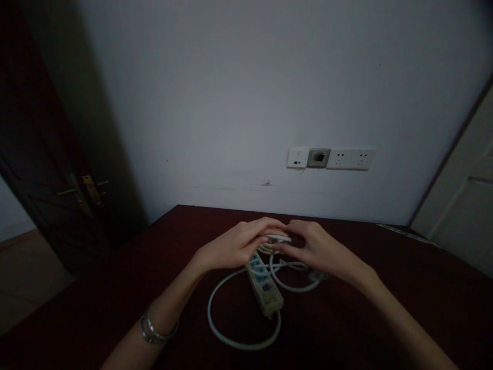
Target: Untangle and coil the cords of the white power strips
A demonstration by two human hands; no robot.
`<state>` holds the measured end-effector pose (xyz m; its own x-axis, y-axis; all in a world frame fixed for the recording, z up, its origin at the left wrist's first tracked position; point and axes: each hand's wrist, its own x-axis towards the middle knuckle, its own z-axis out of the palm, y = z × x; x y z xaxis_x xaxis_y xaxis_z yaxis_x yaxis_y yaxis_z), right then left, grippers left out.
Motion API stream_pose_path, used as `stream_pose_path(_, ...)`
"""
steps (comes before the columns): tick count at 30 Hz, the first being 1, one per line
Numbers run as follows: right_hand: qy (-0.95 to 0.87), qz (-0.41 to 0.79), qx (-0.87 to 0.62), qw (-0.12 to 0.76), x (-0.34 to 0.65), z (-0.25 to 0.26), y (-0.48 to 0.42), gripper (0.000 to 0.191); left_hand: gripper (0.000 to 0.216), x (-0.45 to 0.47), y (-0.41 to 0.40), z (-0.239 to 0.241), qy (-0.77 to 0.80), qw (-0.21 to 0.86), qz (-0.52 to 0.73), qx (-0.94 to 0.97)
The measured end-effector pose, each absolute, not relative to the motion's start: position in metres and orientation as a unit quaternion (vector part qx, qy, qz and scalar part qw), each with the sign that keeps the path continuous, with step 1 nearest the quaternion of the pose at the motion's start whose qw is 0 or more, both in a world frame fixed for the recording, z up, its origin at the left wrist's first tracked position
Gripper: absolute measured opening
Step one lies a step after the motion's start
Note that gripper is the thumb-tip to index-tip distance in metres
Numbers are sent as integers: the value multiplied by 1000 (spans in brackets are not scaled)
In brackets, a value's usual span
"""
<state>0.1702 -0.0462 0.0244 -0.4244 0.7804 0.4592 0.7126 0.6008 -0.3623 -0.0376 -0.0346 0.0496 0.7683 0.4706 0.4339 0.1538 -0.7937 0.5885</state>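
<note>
A white power strip [265, 285] lies on the dark red table [385, 308], its thick white cord [231, 334] looping to the front. My left hand [234, 246] and my right hand [314, 246] meet just above the strip's far end. Both have their fingers pinched on a small bundle of thin white cable [278, 239] held between them. More thin white cable [292, 280] trails under my right hand onto the table. A silver bracelet [156, 331] sits on my left wrist.
A row of white wall sockets [339, 158] is set in the pale wall behind the table. A dark door with a brass handle [82, 190] stands open at the left. A pale door [462, 205] is at the right.
</note>
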Motion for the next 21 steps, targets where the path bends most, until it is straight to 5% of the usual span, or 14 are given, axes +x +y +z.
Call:
stream_pose_path(7, -789, 218, -428, 384, 169, 31, -53, 29, 22, -35, -3, 34, 288, 218, 454, 815)
stream_pose_path(13, -708, 444, -292, 465, 166, 32, -55, 22, 36, -18, 19, 4, 270, 418, 409, 765)
stream_pose_path(21, -663, 343, -408, 527, 165, 33, -47, 17, 39, -10, 15, -5, 250, 507, 371, 737)
